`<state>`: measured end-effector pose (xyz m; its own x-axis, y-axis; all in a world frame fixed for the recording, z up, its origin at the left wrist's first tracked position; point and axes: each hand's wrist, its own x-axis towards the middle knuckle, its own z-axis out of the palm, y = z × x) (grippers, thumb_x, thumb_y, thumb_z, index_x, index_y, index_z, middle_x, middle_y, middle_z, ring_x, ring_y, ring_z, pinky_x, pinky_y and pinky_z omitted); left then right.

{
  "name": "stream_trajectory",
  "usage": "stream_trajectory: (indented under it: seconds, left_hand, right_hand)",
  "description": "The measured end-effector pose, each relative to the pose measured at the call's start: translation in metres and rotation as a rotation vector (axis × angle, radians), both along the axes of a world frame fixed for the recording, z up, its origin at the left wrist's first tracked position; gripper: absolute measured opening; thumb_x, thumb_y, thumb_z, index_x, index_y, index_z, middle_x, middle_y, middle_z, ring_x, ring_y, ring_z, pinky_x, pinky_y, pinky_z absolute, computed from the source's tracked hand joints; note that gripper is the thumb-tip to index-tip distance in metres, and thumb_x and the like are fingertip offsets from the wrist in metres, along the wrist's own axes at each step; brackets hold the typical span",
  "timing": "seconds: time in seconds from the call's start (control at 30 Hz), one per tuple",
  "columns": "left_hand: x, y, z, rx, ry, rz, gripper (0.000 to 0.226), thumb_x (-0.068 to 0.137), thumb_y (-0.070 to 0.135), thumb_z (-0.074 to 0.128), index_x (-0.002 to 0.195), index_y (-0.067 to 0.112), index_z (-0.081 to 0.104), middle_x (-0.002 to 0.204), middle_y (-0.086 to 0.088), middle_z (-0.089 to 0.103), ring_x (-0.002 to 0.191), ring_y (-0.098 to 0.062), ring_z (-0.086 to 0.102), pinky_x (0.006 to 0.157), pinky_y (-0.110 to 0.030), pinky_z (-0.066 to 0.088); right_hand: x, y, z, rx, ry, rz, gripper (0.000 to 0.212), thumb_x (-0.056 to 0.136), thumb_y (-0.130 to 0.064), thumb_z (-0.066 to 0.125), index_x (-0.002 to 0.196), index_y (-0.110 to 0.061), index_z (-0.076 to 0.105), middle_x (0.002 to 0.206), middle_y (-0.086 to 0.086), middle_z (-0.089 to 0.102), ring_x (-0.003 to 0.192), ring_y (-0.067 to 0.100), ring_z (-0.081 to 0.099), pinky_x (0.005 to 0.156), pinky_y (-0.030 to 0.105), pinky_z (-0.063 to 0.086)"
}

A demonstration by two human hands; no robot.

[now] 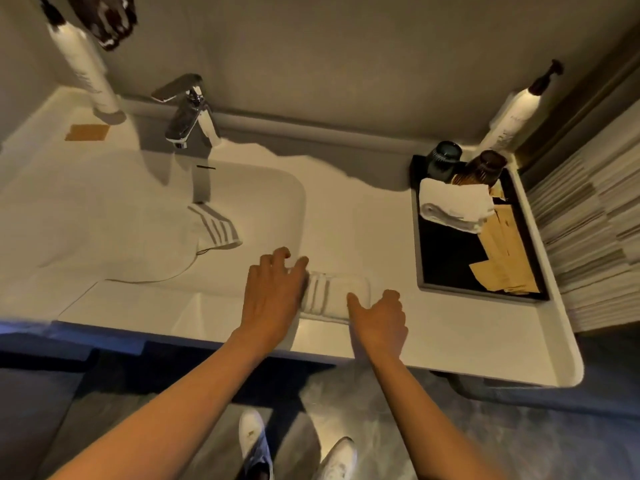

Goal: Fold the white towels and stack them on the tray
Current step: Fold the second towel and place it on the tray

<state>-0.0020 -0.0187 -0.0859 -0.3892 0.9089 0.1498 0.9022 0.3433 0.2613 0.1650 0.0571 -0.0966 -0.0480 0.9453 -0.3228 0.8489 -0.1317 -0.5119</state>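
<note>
A small folded white towel with grey stripes lies on the counter near its front edge. My left hand rests on the towel's left end with fingers spread and relaxed. My right hand sits at the towel's right end, thumb touching its lower right edge. Another white striped towel lies unfolded, draped into the sink. Two folded white towels are stacked at the back of the black tray on the right.
A chrome faucet stands behind the sink. Two dark cups and tan paper packets share the tray. White pump bottles stand at both back corners. My white shoes show on the floor below.
</note>
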Motion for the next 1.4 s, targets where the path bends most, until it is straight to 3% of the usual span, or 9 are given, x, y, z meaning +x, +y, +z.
stream_trajectory:
  seconds: [0.13,0.3,0.53,0.7,0.83,1.03,1.17,1.27,1.4]
  left_hand:
    - [0.003,-0.015,-0.016,-0.069,0.002,-0.338,0.05,0.062,-0.002,0.08,0.108,0.013,0.069,0.112,-0.009,0.068,0.092,-0.029,0.064,0.072,-0.036,0.052]
    - [0.033,-0.039,-0.036,-0.116,-0.142,-0.435,0.049,0.099,0.022,0.046,0.147,0.01,0.045,0.155,-0.009,0.042,0.143,-0.022,0.038,0.12,-0.042,0.023]
    - [0.056,-0.018,-0.028,-0.024,-0.159,-0.355,0.035,0.099,0.028,0.043,0.121,0.016,0.066,0.124,0.0,0.068,0.11,-0.02,0.061,0.093,-0.034,0.049]
    - [0.037,-0.017,-0.011,-0.235,-0.716,-0.182,0.016,0.095,0.015,0.051,0.094,0.013,0.067,0.094,-0.004,0.067,0.085,-0.015,0.062,0.074,-0.03,0.048]
    - [0.022,-0.024,-0.004,0.094,-1.189,0.387,0.032,0.089,-0.004,0.052,0.086,0.013,0.079,0.089,0.002,0.078,0.086,-0.011,0.07,0.084,-0.023,0.053]
    - [0.016,-0.009,0.001,-0.03,-1.214,0.596,0.04,0.085,0.054,0.067,0.092,0.015,0.066,0.085,0.001,0.073,0.081,-0.014,0.069,0.065,-0.025,0.048]
    - [0.006,-0.002,-0.008,-0.1,-1.104,0.59,0.038,0.081,0.047,0.077,0.093,0.016,0.058,0.094,-0.003,0.07,0.086,-0.02,0.069,0.077,-0.035,0.057]
    - [0.003,0.002,-0.01,-0.132,-1.056,0.561,0.039,0.081,0.043,0.078,0.098,0.013,0.061,0.099,-0.008,0.071,0.09,-0.025,0.069,0.081,-0.036,0.058]
    - [0.0,0.0,-0.004,-0.199,-1.067,0.508,0.045,0.082,0.048,0.075,0.075,0.003,0.073,0.077,-0.013,0.077,0.072,-0.025,0.073,0.078,-0.036,0.06]
  right_hand:
    - [-0.004,0.016,0.001,-0.187,0.164,0.018,0.044,0.089,-0.041,0.06,0.119,-0.009,0.054,0.118,0.01,0.063,0.095,0.027,0.061,0.074,0.031,0.045]
    - [0.029,0.025,0.007,-0.137,0.198,-0.075,0.044,0.087,-0.033,0.062,0.121,-0.007,0.053,0.12,0.014,0.057,0.1,0.029,0.06,0.079,0.035,0.051]
    - [0.002,0.009,0.05,0.05,0.158,0.146,0.031,0.086,-0.028,0.064,0.107,-0.015,0.046,0.107,0.006,0.057,0.091,0.025,0.059,0.073,0.035,0.05]
    - [-0.044,-0.022,0.054,0.127,0.016,0.332,0.03,0.088,-0.024,0.061,0.112,-0.015,0.044,0.107,0.004,0.051,0.092,0.024,0.058,0.069,0.037,0.05]
    - [-0.057,-0.031,0.039,0.181,-0.085,0.412,0.032,0.088,-0.019,0.062,0.115,-0.015,0.043,0.11,0.006,0.05,0.094,0.024,0.054,0.064,0.035,0.045]
    - [-0.059,-0.058,0.028,0.222,0.067,0.457,0.023,0.099,-0.022,0.041,0.111,-0.012,0.058,0.109,0.005,0.059,0.101,0.02,0.053,0.08,0.036,0.051]
    - [-0.031,-0.034,0.042,0.026,0.37,0.27,0.026,0.096,-0.013,0.048,0.11,-0.014,0.069,0.105,0.0,0.069,0.093,0.018,0.064,0.082,0.029,0.051]
    - [-0.016,-0.003,0.034,0.069,0.243,0.183,0.04,0.09,-0.036,0.064,0.123,-0.015,0.059,0.116,0.003,0.062,0.103,0.021,0.062,0.081,0.029,0.048]
    - [-0.03,0.011,0.018,-0.433,0.326,0.092,0.051,0.08,-0.039,0.075,0.117,-0.008,0.061,0.109,0.006,0.067,0.092,0.021,0.066,0.073,0.037,0.061]
